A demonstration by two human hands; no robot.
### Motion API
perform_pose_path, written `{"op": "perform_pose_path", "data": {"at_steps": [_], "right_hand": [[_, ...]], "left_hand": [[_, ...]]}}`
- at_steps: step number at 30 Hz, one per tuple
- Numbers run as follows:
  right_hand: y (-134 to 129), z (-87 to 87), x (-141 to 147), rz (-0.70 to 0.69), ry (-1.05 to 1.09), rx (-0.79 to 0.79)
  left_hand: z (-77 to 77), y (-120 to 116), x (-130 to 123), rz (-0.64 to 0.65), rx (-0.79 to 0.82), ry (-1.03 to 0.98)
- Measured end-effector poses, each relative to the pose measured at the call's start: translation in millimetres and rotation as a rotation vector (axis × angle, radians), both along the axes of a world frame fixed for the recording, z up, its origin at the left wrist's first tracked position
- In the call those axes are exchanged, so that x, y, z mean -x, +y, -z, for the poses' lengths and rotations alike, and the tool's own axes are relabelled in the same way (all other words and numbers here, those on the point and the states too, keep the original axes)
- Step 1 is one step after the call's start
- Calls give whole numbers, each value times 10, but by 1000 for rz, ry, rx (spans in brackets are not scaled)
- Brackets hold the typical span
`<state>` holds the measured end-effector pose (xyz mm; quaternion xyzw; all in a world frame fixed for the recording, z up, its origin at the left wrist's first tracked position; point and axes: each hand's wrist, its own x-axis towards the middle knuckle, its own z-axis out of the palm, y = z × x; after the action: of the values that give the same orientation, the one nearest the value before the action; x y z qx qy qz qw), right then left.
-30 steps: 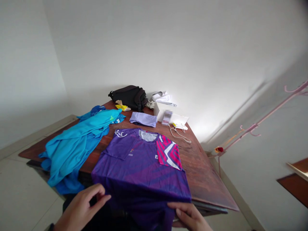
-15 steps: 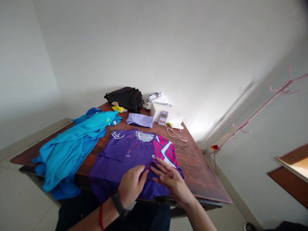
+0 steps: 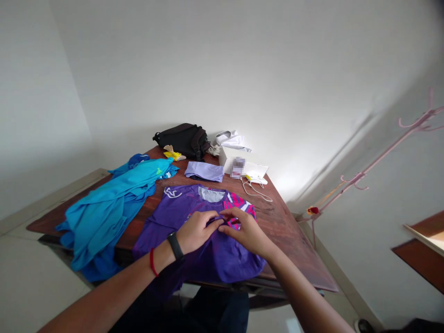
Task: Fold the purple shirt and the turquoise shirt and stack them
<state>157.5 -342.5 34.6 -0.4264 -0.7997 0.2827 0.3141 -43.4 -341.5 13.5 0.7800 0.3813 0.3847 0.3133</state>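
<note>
A purple shirt (image 3: 227, 256) lies front up along the near edge of a dark wooden table (image 3: 298, 252), collar away from you, its lower left part drooping over the edge. Your left hand (image 3: 196, 231) pinches a small gathered bit of cloth from the middle of the shirt between thumb and forefinger; your right hand (image 3: 248, 229) curves in to meet it, fingertips almost touching, though you cannot tell here whether its thumb and forefinger have closed on the cloth. With such a small pinch, thin fabric could slip from your fingers; if the two hands pulled unevenly, the front would probably twist and crease. The drooping part could also drag the shirt towards you by its own weight. Just to the left, a heaped turquoise shirt (image 3: 114, 203) also hangs over the edge, so a wide sweep of your left arm could catch it. Beyond the collar sit a folded lavender cloth (image 3: 204, 171) and, to its right, a white box (image 3: 226, 159) with a loose white cord (image 3: 258, 194), which a hasty flick of fabric might snag
</note>
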Motion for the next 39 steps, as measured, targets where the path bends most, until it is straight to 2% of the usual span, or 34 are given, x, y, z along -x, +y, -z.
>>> {"op": "perform_pose_path", "data": {"at_steps": [4,7,10,14,18,22,26,32,37,39], "right_hand": [[153,36,22,-56,14,148],[179,28,51,-90,33,154],[215,2,69,-47,94,134],[330,8,56,43,232,115],[409,68,41,69,361,180],[412,142,47,75,439,239],[411,165,57,35,474,348],[434,71,52,15,516,541],[447,25,25,-81,436,488],[452,24,18,-86,421,438]], "left_hand": [[-10,90,35,-27,10,35],[23,113,64,-31,47,-28],[79,108,100,-60,79,-56],[216,89,162,-36,90,22],[409,44,233,-87,136,121],[519,-41,303,-40,260,34],[433,-93,331,92,334,-107],[264,-30,351,67,230,-12],[278,3,378,29,211,64],[290,-4,382,-22,208,85]]}}
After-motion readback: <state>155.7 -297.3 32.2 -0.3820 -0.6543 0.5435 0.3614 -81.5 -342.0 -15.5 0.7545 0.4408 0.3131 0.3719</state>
